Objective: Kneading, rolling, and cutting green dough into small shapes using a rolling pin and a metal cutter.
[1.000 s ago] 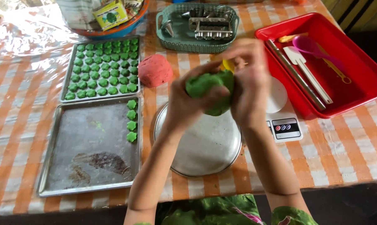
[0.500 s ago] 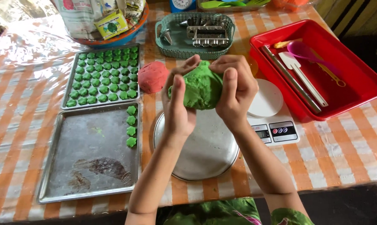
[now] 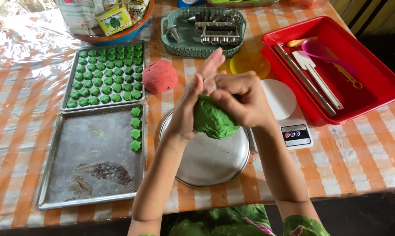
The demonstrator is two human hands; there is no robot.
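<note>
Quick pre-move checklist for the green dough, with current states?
1. Both hands on the dough: ok. Left hand and right hand clasp the green dough.
2. Round plate below the dough: ok, bare.
3. Room on the near tray: ok, only four green pieces along its right edge.
4. Far tray: not ok for more, filled with pieces.
5. Red dough apart from the green: ok, on the cloth beside the far tray.
6. Scale reading: cannot tell.

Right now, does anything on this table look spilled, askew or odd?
Only the near baking tray: dark smears and a small green dough scrap mark its bare floor. Both hands, left and right, hold the green dough above the round plate.
</note>
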